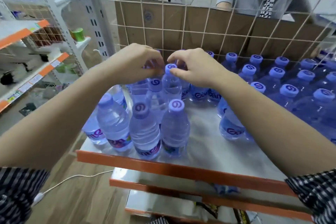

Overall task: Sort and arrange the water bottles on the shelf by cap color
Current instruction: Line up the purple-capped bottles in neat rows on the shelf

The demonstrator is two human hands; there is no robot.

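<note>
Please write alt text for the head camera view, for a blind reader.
Left hand and right hand curl over the caps of water bottles on a shelf. Rows of blue-capped bottles stand at right.

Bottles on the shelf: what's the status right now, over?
Left hand curled over a bottle top, grip unclear. Right hand fingers around a bottle cap, grip unclear. Blue-capped bottles massed right. Neighbours crowd close.
</note>
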